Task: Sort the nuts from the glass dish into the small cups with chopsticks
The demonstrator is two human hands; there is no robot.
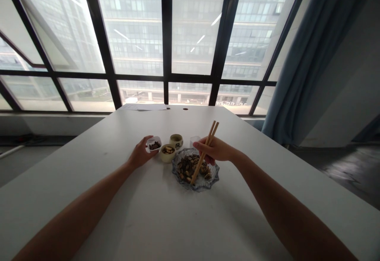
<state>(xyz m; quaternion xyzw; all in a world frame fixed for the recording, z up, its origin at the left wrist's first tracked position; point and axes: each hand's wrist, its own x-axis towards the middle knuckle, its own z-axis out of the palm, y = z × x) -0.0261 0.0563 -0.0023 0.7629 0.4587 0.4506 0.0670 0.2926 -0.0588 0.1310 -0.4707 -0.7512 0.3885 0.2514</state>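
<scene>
My left hand [140,153] has its fingers round a small clear cup [153,144] with dark pieces in it. In my right hand [214,149] is a pair of wooden chopsticks [204,152], slanting down so that their tips are in the glass dish [211,181]. Brown and tan seeds or nuts [187,166] fill much of this dish, which has a wavy rim. Between the clear cup and the dish stands a cream cup [167,157] with light pieces in it. Just behind it is another cream cup [177,141] with a dark character on its side.
Behind the dish, partly hidden by my right hand, stands another clear container [194,139]. White papers [145,107] lie at the far end of the white table [118,213]. Large windows rise beyond it, and a blue curtain [297,79] hangs at the right.
</scene>
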